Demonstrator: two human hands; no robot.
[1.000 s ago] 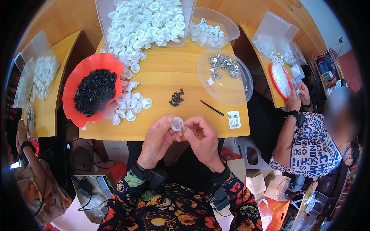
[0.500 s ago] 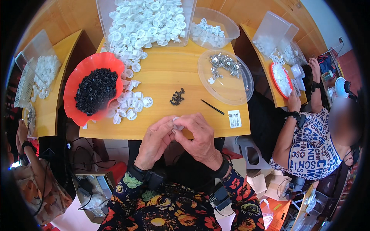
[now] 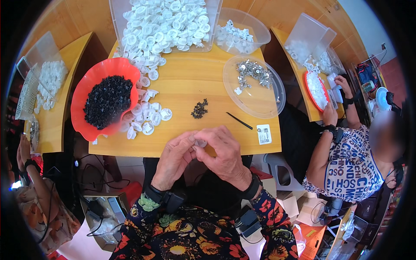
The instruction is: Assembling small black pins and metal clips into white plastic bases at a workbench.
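My left hand [image 3: 177, 157] and my right hand [image 3: 220, 152] meet just in front of the table's near edge, fingertips pinched together. Between them is a small white round plastic part [image 3: 200, 143], mostly covered by the fingers. On the table beyond lies a small heap of tiny black parts [image 3: 199, 108]. To the left, loose white round plastic parts [image 3: 147, 128] spread beside a red bowl [image 3: 82, 117] full of black pieces [image 3: 108, 99]. A thin black stick [image 3: 239, 120] rests to the right of the heap.
A clear bin [image 3: 113, 19] of white parts stands at the back, a clear round tub [image 3: 261, 32] beside it. Small metal pieces [image 3: 255, 73] lie on a clear round lid [image 3: 242, 104]. A printed white card [image 3: 263, 134] is near the right corner. Other people sit at both sides.
My fingers have shifted slightly on the white part, which shows a little differently between them. The person at the right has lowered one hand toward their table.
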